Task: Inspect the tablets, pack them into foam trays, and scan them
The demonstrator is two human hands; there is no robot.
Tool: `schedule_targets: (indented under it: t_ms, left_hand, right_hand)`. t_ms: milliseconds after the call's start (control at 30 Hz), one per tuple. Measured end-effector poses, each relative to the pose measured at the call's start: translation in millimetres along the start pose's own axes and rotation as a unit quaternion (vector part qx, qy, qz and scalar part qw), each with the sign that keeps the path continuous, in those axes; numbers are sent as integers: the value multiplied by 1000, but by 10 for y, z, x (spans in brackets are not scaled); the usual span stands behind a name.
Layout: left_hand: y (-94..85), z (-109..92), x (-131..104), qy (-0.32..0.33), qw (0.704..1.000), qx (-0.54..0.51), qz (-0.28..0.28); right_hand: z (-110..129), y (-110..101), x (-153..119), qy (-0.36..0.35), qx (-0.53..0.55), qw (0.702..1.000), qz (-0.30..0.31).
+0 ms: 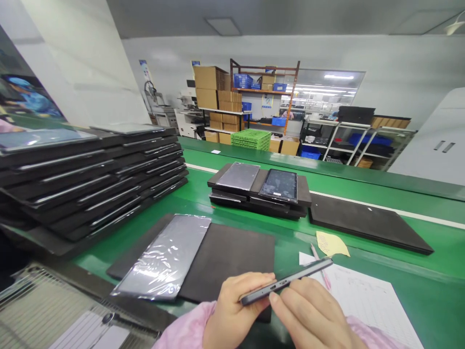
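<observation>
1. Far left: a tall stack of black foam trays with shiny film-wrapped flat panels [112, 167] is set on the bright green work surface [189, 203]; panel edges are seen between layers.
2. Lower left, in front of the stack: a pale grey ridged surface [25, 295] is partly cut off by the frame; white paper [78, 332] is seen on it.
3. Left of centre: a silver-grey rectangular tablet in clear crinkled film [167, 257] is laid flat, tilted across a black foam sheet [236, 249].
4. Lower centre: the left hand, pink-sleeved [232, 305], is clamped on the left end of a slim dark grey tablet-like device [290, 280], fingers and thumb on opposite faces.
5. Behind: a low black foam stack [255, 185] is topped by a silver-grey tablet [239, 175] and a black-screened tablet [279, 184], side by side.
6. The device is held edge-on above the work surface, ported edge facing the camera, right end higher.
7. The right hand [316, 315] is pressed to its near side, fingers together; thumb placement is hidden, so full clamping cannot be told.
8. Right: a yellow note [332, 244], a pink pen [326, 278] and a white printed sheet [366, 300] are laid close together; a flat black foam slab [366, 223] is placed behind.
</observation>
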State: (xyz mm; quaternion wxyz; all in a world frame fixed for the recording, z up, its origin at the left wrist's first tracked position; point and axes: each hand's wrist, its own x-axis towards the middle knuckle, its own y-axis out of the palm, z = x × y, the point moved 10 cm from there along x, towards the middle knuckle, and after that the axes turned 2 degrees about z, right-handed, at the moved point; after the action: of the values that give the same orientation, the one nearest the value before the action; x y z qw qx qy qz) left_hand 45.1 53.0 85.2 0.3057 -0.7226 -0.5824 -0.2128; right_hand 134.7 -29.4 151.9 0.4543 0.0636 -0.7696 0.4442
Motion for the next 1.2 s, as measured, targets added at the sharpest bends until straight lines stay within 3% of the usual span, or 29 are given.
schedule_targets:
  t_ms: [767, 1200]
  left_hand:
    - [65, 45, -40, -1, 1000, 3, 20]
    - [77, 42, -56, 1, 1000, 9, 27]
  right_hand:
    - [29, -13, -24, -17, -74, 996, 51]
    - [123, -2, -29, -68, -88, 992, 58]
